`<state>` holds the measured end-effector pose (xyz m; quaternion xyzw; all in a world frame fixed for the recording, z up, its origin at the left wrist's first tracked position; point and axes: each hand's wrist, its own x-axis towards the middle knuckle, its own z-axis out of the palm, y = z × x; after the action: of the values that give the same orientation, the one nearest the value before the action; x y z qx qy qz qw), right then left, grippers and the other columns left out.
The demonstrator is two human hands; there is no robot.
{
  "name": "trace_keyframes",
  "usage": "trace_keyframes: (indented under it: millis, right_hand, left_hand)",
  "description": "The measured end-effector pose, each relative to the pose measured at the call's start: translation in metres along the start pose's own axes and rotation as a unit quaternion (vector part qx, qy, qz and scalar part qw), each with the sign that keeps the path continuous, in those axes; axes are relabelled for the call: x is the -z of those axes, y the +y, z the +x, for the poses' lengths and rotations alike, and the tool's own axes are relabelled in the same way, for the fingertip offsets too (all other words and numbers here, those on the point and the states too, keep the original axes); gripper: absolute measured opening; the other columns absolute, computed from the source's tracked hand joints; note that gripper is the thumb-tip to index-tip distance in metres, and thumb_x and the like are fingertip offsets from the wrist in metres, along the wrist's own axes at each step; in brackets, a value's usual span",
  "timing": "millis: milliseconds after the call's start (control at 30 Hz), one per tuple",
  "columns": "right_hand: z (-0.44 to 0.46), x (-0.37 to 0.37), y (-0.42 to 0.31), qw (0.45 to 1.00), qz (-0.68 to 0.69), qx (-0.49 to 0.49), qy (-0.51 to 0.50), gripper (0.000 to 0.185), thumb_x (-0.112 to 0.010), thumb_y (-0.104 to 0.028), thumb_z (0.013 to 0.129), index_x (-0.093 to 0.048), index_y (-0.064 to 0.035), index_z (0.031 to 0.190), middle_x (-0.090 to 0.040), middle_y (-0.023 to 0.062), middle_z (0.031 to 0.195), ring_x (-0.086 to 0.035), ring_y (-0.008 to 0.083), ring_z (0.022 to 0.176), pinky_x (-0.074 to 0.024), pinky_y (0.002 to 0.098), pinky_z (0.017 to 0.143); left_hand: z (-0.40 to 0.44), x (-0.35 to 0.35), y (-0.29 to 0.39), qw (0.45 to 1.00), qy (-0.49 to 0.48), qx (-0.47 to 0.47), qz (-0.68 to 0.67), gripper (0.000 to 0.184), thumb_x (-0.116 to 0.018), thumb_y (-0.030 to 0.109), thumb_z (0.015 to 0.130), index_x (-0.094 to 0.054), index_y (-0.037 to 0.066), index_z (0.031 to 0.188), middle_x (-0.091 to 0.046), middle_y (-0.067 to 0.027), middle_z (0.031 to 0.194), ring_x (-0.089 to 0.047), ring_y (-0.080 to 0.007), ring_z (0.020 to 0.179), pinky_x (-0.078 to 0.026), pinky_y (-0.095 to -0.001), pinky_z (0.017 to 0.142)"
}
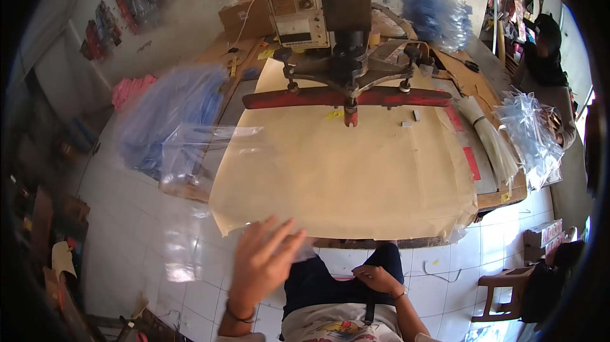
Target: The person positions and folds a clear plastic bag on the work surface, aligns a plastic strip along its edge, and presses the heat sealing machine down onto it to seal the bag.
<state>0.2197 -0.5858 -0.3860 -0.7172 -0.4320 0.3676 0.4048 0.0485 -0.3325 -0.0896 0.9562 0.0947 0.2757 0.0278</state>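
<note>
My left hand [267, 267] is raised at the near left edge of the table, its fingers spread and slightly blurred. Clear plastic film shows beside its fingertips; I see no grip on it. My right hand [379, 279] rests on my thigh, fingers loosely laid, with nothing visible in it. Beyond both hands a tan sheet [343, 177] covers the worktable. Above the sheet's far part hangs a press head with a red bar [305, 96]. A clear plastic piece [184, 234] hangs over the table's left edge.
Blue plastic film [171, 119] is heaped on the left, and another blue stack [438, 14] stands at the back. Clear packets [530, 132] and a pale strip bundle [489, 142] lie right. A control box [302, 24] stands behind. A person [546, 56] is at far right, near a stool [505, 291].
</note>
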Motion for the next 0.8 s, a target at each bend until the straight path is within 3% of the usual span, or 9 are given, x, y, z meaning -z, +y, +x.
trace_keyframes:
  millis: [100,267,367,400,433,500,600,633,800]
  right_hand:
    - [-0.011,0.037,-0.084,0.999,0.035,0.020,0.005,0.021,-0.063,-0.011,0.099,-0.072,-0.0016,0.116,-0.077,0.0134,0.105,-0.075,0.0298,0.093,-0.0599,0.0354,0.082]
    - [-0.022,0.133,-0.211,0.977,0.006,0.204,-0.063,0.023,-0.070,-0.002,0.091,-0.075,-0.0082,0.113,-0.077,0.0072,0.103,-0.073,0.0253,0.088,-0.0591,0.0336,0.080]
    - [0.016,0.177,-0.252,0.930,-0.163,0.329,0.008,0.025,-0.074,0.000,0.082,-0.075,-0.0067,0.107,-0.073,0.0055,0.090,-0.069,0.0264,0.078,-0.0562,0.0385,0.069]
    - [0.039,0.182,-0.266,0.909,-0.221,0.351,0.039,0.024,-0.074,-0.003,0.083,-0.073,-0.0061,0.107,-0.071,0.0071,0.089,-0.066,0.0287,0.077,-0.0546,0.0404,0.068]
    - [0.067,0.187,-0.268,0.891,-0.273,0.361,0.033,0.026,-0.075,-0.017,0.087,-0.070,-0.0060,0.110,-0.070,0.0088,0.105,-0.066,0.0293,0.091,-0.0546,0.0399,0.079]
    - [0.107,0.188,-0.285,0.873,-0.323,0.366,0.002,0.041,-0.080,-0.023,0.083,-0.069,-0.0066,0.120,-0.066,0.0120,0.116,-0.064,0.0313,0.105,-0.0533,0.0414,0.092]
    - [0.151,0.187,-0.274,0.848,-0.320,0.420,-0.054,0.048,-0.079,-0.034,0.085,-0.067,-0.0066,0.123,-0.063,0.0118,0.122,-0.061,0.0327,0.113,-0.0495,0.0427,0.100]
    - [0.165,0.191,-0.258,0.875,-0.256,0.404,-0.076,0.050,-0.079,-0.040,0.085,-0.067,-0.0069,0.122,-0.064,0.0114,0.123,-0.059,0.0329,0.118,-0.0464,0.0434,0.104]
    - [0.167,0.206,-0.253,0.853,-0.306,0.413,-0.087,0.056,-0.081,-0.045,0.081,-0.069,-0.0095,0.122,-0.063,0.0120,0.132,-0.058,0.0321,0.120,-0.0440,0.0443,0.105]
  left_hand:
    - [-0.003,-0.047,0.015,0.999,-0.013,0.010,-0.046,0.033,-0.076,0.012,0.087,-0.075,0.013,0.119,-0.066,-0.0082,0.133,-0.063,-0.0355,0.119,-0.049,-0.0511,0.101]
    - [0.027,-0.086,0.024,0.999,-0.017,0.021,-0.031,0.043,-0.075,0.018,0.088,-0.067,0.010,0.130,-0.062,-0.0121,0.139,-0.058,-0.0377,0.127,-0.046,-0.0499,0.103]
    - [0.051,-0.104,0.019,0.998,-0.021,0.016,-0.059,0.047,-0.074,0.024,0.090,-0.064,0.007,0.132,-0.059,-0.0142,0.142,-0.054,-0.0403,0.131,-0.044,-0.0502,0.106]
    - [0.059,-0.107,0.015,0.996,-0.028,0.015,-0.086,0.050,-0.074,0.026,0.090,-0.063,0.006,0.134,-0.058,-0.0150,0.144,-0.053,-0.0411,0.133,-0.043,-0.0503,0.108]
    - [0.063,-0.108,0.013,0.993,-0.034,0.014,-0.112,0.053,-0.075,0.029,0.090,-0.062,0.004,0.135,-0.056,-0.0159,0.146,-0.051,-0.0419,0.135,-0.042,-0.0504,0.110]
    - [0.063,-0.091,0.009,0.990,-0.047,0.029,-0.133,0.061,-0.077,0.033,0.087,-0.059,0.003,0.137,-0.053,-0.0167,0.149,-0.046,-0.0415,0.140,-0.038,-0.0516,0.114]
    - [0.041,-0.047,-0.020,0.986,-0.119,0.067,-0.098,0.075,-0.082,0.042,0.079,-0.059,0.006,0.141,-0.048,-0.0147,0.155,-0.037,-0.0395,0.147,-0.029,-0.0552,0.120]
    - [0.027,-0.034,-0.033,0.983,-0.141,0.093,-0.074,0.076,-0.083,0.043,0.078,-0.060,0.007,0.141,-0.047,-0.0138,0.156,-0.037,-0.0392,0.148,-0.027,-0.0561,0.121]
    - [-0.023,-0.019,-0.079,0.968,-0.164,0.183,-0.046,0.082,-0.083,0.048,0.073,-0.060,0.013,0.143,-0.042,-0.0118,0.161,-0.033,-0.0389,0.150,-0.022,-0.0580,0.122]
